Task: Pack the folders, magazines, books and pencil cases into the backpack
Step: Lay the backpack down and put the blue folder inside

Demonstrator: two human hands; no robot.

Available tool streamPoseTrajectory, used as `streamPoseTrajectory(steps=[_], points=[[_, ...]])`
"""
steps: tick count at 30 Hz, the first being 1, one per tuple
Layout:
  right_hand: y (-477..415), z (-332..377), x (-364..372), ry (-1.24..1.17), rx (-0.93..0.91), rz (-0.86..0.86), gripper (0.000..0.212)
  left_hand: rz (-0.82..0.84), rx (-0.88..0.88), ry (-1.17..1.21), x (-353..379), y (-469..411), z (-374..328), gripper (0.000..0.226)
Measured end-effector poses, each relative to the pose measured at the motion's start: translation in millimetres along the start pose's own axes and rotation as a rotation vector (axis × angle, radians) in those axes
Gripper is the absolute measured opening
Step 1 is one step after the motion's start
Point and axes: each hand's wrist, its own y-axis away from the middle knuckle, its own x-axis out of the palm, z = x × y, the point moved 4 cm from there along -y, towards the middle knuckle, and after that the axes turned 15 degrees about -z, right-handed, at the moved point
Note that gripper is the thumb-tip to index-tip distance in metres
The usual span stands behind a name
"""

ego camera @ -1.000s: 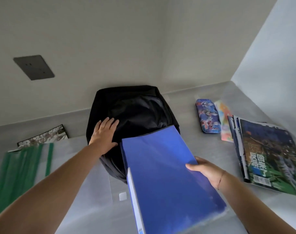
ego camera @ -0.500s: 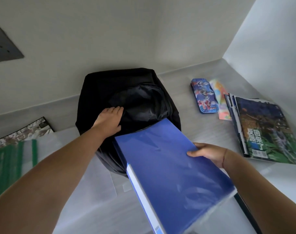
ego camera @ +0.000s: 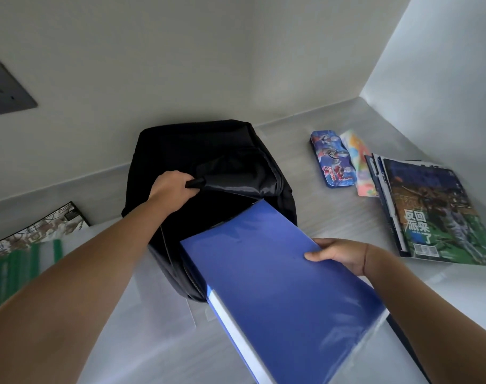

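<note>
Pale grey counter (ego camera: 327, 223) in a white-walled corner, with black backpack (ego camera: 197, 145) lying against the back wall. Holding its mouth open with left hand (ego camera: 175, 188), fingers curled tight round a fold of the black flap. Gripping blue folder (ego camera: 278, 275) by its right edge with right hand (ego camera: 341, 256), thumb on top, other fingers hidden beneath. Far end of folder right at the opening, hard to tell whether inside yet; most of it outside, tilted above the counter. Waiting on the right: two pencil cases (ego camera: 333, 162) side by side, and magazines (ego camera: 436, 214) in a fanned stack. Waiting on the left: green folders (ego camera: 14, 273) and a book (ego camera: 39, 231).

Likely trouble: leading corner snagging on the zip edge or slack lining, given an opening seemingly barely wider than the folder. Could buckle the cover or shove the backpack along the counter. Risk of twist or slip from a one-sided grip on smooth plastic. Risk also of closing the mouth by letting the flap sag.
</note>
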Motion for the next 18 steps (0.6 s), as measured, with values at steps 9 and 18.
streamPoseTrajectory(steps=[9, 18], points=[[-3, 9, -15, 0.065, 0.011, 0.045, 0.036, -0.015, -0.272, 0.329, -9, -11, -1, 0.022], [-19, 16, -12, 0.017, -0.101, -0.179, 0.028, 0.12, -0.153, 0.16, 1, 3, -12, 0.024]])
